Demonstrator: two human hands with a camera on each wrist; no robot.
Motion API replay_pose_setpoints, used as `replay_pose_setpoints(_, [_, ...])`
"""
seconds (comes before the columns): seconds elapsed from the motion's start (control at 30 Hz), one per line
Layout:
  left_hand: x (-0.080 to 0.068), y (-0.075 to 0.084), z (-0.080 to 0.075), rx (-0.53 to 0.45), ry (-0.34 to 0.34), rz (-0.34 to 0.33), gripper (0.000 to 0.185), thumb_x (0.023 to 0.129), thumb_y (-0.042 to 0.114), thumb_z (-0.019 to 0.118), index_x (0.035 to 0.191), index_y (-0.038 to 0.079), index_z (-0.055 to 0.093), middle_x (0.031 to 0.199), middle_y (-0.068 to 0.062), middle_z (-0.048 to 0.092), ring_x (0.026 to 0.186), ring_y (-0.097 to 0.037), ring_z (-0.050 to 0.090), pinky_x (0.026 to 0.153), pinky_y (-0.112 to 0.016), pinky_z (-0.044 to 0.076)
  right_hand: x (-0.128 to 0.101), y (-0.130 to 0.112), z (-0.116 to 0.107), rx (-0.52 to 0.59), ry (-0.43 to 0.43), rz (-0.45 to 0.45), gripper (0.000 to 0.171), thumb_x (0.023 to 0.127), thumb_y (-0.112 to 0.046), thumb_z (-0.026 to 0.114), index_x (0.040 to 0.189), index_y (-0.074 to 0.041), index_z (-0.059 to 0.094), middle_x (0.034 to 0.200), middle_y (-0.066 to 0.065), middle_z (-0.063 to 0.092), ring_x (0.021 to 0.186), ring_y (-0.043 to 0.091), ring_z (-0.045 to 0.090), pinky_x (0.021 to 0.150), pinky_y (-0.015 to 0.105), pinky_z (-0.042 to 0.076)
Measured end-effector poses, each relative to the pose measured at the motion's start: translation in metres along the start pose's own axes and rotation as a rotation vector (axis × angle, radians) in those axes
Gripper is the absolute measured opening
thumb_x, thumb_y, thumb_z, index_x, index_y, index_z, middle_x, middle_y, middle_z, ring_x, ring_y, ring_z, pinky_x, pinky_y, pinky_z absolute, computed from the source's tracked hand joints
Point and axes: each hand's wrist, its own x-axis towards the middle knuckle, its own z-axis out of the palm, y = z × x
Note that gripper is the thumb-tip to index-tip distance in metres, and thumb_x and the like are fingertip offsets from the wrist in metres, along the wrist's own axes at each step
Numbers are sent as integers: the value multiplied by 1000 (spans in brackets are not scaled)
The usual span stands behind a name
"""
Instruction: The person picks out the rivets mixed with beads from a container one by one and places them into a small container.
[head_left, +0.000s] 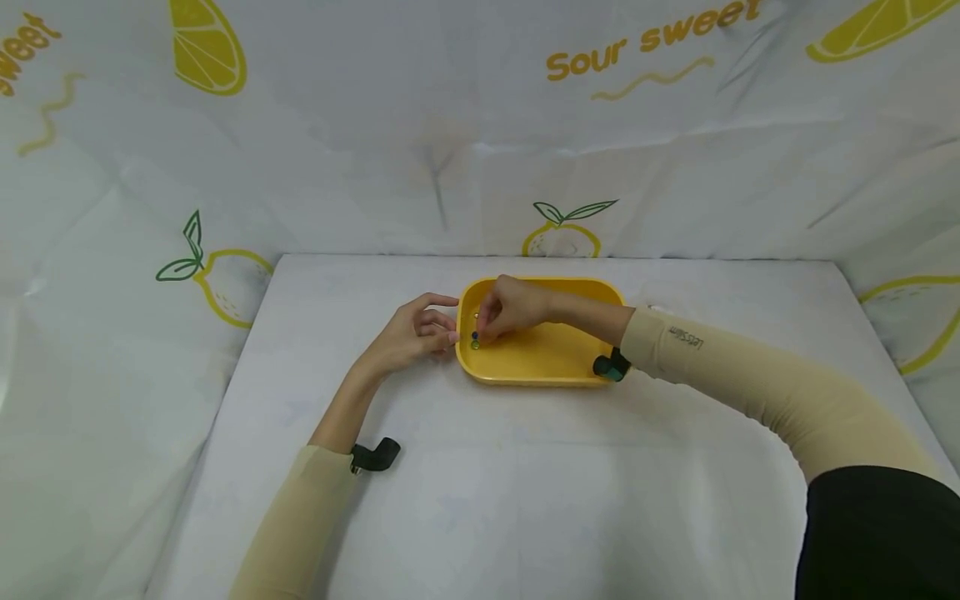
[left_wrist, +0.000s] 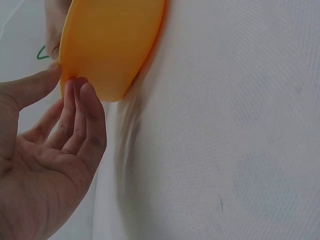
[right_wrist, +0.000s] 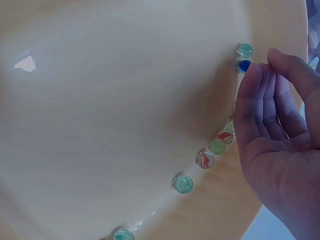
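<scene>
A yellow tray (head_left: 551, 354) stands near the far edge of the white table. My left hand (head_left: 414, 335) holds its left end, thumb at the rim and curved fingers against the outer wall (left_wrist: 112, 45). Over the tray's left side, my right hand (head_left: 519, 305) points its fingertips down. In the right wrist view a blue marble (right_wrist: 243, 66) lies right at those fingertips, partly covered, beside a green marble (right_wrist: 245, 50). A gap shows between thumb and fingers, with nothing seen in it. Along the wall lie red-and-white (right_wrist: 205, 160) and green marbles (right_wrist: 183, 184), some hidden behind the hand.
Another green marble (right_wrist: 123, 234) lies at the bottom of the right wrist view. A white cloth with lemon prints (head_left: 420, 108) hangs behind the table (head_left: 510, 483) and at its sides. Small dark cameras (head_left: 378, 455) sit on both wrists.
</scene>
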Motion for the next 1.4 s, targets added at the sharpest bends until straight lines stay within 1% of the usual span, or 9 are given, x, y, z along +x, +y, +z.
replay_pose_setpoints(0.23, [1,0,1,-11,2,-7,58,99,3,75,153,6,53,112,-16,73,88,-26,73,81,-33,68,-10,-2,-8,25,64,-1,9,98,-9,79,102,-2,82,100,12,82,82,14,72,81,24,66])
replay_pose_setpoints(0.47, [0,0,1,-4,4,-16,58,100,4,75,153,7,53,114,-17,72,90,-27,73,82,-33,68,-28,-6,-19,72,117,20,8,97,-10,78,102,-4,81,99,13,82,82,15,72,86,37,68])
replay_pose_setpoints(0.63, [-1,0,0,6,5,-11,58,100,3,74,154,5,52,115,-17,73,91,-28,73,82,-32,67,-39,-3,-27,61,152,6,6,97,-11,78,101,-6,80,101,14,81,81,17,72,85,41,68])
replay_pose_setpoints(0.7, [-2,1,0,12,8,-11,58,100,4,74,154,5,52,115,-18,73,91,-28,73,82,-31,67,-44,-3,-29,54,164,-8,6,97,-10,78,100,-5,79,100,16,80,80,18,71,83,40,68])
replay_pose_setpoints(0.8, [-2,1,0,13,7,-12,58,100,4,74,154,6,52,115,-18,73,91,-29,73,82,-31,67,-54,-5,-32,47,175,-22,6,96,-9,78,101,-4,78,99,17,79,80,19,70,80,34,67])
replay_pose_setpoints(0.93, [-2,1,1,15,8,-11,58,100,4,73,154,6,52,116,-18,72,92,-30,73,82,-31,67,-69,-4,-35,37,193,-22,9,96,-10,78,102,-4,78,96,12,80,82,23,70,75,24,63])
replay_pose_setpoints(1.1, [-1,1,1,31,13,-14,58,100,6,75,153,6,53,116,-19,73,93,-29,72,83,-29,66,-87,0,-41,41,236,-5,10,96,-10,80,103,-3,78,97,11,80,83,27,71,70,25,61])
replay_pose_setpoints(1.27, [-1,1,1,42,13,-15,58,99,8,76,153,7,54,118,-21,73,93,-30,73,82,-28,66,-106,4,-49,62,278,60,11,97,-10,80,105,-3,78,97,7,79,84,21,72,75,26,64])
replay_pose_setpoints(1.4, [-1,1,1,47,12,-14,59,99,10,76,153,7,54,118,-20,73,93,-29,74,82,-28,66,-123,7,-55,50,309,78,13,98,-10,79,107,-2,78,97,7,80,85,21,74,79,23,64])
